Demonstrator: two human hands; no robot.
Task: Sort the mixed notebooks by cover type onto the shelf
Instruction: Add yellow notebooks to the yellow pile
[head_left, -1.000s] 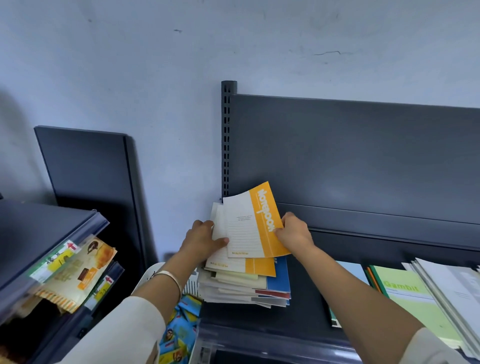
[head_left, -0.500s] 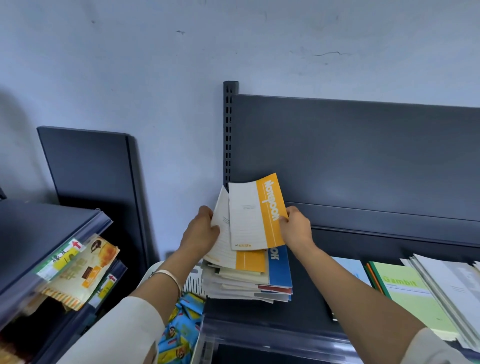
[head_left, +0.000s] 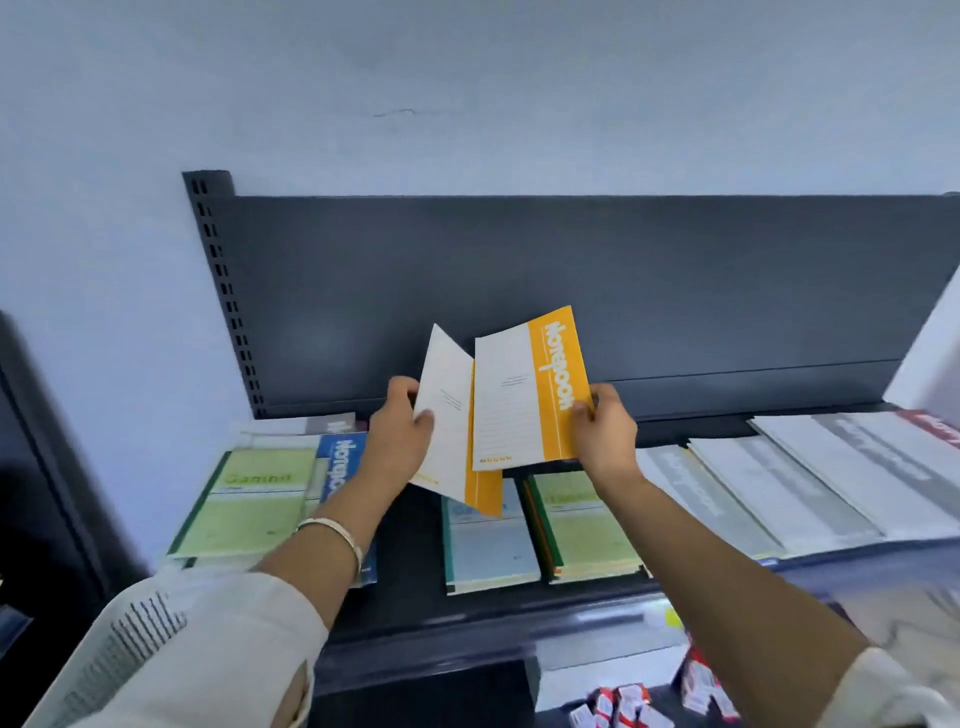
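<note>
Notebooks with orange-and-white covers are held above the shelf (head_left: 410, 587), one in each hand. The right orange notebook (head_left: 530, 389) is held nearly upright. Its white panel with ruled lines is to the left and an orange band with white lettering to the right. It is pinched at its right edge by the right hand (head_left: 605, 436), with the thumb on the front. The left orange notebook (head_left: 449, 415) is tilted and partly tucked behind the other. The same white panel is shown, with an orange strip along its lower right edge. The left hand (head_left: 400, 436) is curled round its left edge, thumb on the cover.

Below them, a bare dark strip of shelf lies between two groups. At the left is a green stack (head_left: 249, 504) with a blue notebook (head_left: 337, 462) just beside it, and in the middle a pale blue stack (head_left: 488, 535). Just right of that, a second green stack (head_left: 587, 519) is seen. Further right, overlapping grey-and-white notebooks (head_left: 779, 483) fill the shelf to the frame edge.

The shelf is closed at the far side by a dark back panel (head_left: 571, 270), at the left by a slotted upright (head_left: 223, 291), and at the near side by a raised front rail (head_left: 467, 639). Open room is left above the stacks, in front of the back panel.
</note>
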